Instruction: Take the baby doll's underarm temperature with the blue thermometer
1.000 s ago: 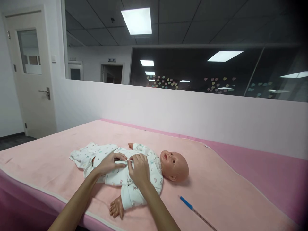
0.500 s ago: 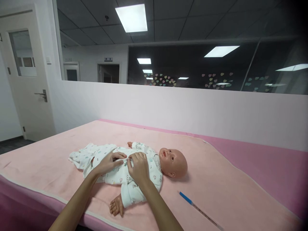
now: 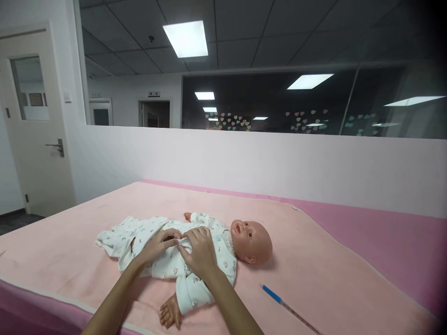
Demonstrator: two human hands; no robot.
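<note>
A baby doll (image 3: 252,241) lies on its back on a pink blanket (image 3: 314,279), head to the right. It wears a white printed romper (image 3: 146,235). My left hand (image 3: 159,245) and my right hand (image 3: 197,251) meet over the doll's belly. Both pinch the front edge of the romper, fingertips nearly touching each other. The doll's near arm sticks out toward me with its bare hand (image 3: 170,312) showing.
A thin stick with a blue end (image 3: 284,305) lies on the blanket right of the doll. A low white partition wall (image 3: 279,163) runs behind the bed. A white door (image 3: 33,121) stands at the far left.
My hands stay pinched on the romper's front and have drawn slightly closer together. The view has tilted a little, so the doll sits lower in the picture.
</note>
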